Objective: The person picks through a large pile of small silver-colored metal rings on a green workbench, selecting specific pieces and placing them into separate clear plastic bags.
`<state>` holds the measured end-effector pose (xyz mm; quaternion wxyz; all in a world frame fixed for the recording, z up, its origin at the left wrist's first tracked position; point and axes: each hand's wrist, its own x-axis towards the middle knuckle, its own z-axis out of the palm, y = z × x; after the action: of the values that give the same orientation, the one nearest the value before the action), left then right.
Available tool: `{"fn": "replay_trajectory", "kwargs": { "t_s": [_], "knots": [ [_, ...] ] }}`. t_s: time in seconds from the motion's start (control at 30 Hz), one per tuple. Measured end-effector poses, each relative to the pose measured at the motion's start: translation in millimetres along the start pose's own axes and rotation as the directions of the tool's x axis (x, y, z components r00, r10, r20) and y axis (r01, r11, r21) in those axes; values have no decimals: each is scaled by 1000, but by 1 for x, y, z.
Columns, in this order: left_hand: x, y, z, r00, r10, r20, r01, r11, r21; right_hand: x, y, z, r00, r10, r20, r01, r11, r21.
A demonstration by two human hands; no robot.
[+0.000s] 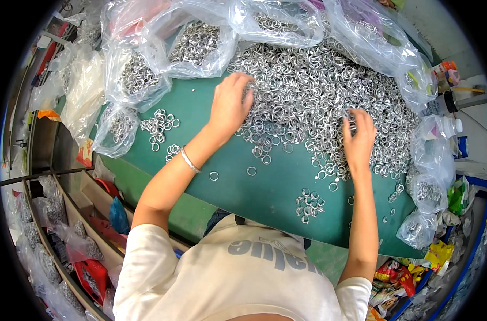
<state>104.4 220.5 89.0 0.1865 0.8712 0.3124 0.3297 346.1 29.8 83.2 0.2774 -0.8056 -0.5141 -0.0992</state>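
Observation:
A wide heap of silver-coloured metal rings [318, 80] covers the far middle and right of the green table. At the heap's left edge is my left hand [231, 102], its fingers bent and its thumb held apart from them. My right hand [360, 140] rests over the right part of the heap, thumb and fingers spread with rings showing between them. No ring can be made out in either grasp. Small clusters of rings lie apart from the heap: one group [159, 127] at the left, another [310, 205] near the front edge. A single ring [214, 176] lies below my left forearm.
Clear plastic bags of rings [198, 45] line the table's far side, with more bags [429, 190] along the right. The green tabletop [254, 200] ends close to my body. Divided bins [66, 224] stand at left; a white-capped bottle [451, 126] is at right.

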Motion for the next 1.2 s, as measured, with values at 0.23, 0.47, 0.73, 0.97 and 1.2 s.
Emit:
{"fn": "replay_trajectory", "kwargs": {
  "t_s": [0.23,0.47,0.73,0.97,1.2],
  "knots": [
    [-45,42,2,937,217,273,-207,976,-64,-12,-24,-16,991,112,-72,-110,994,25],
    [-64,53,26,906,242,348,-296,949,110,-37,-55,-32,987,15,163,-30,996,89],
    [-51,65,0,972,101,214,-60,980,-191,-51,-60,-31,994,-7,109,1,998,61],
    [-98,102,1,901,43,431,117,934,-336,-57,-56,-35,993,-98,61,89,987,135],
    [-136,128,20,806,254,534,-53,930,-363,-102,-36,-82,961,107,257,-166,961,221]
  ]
}}
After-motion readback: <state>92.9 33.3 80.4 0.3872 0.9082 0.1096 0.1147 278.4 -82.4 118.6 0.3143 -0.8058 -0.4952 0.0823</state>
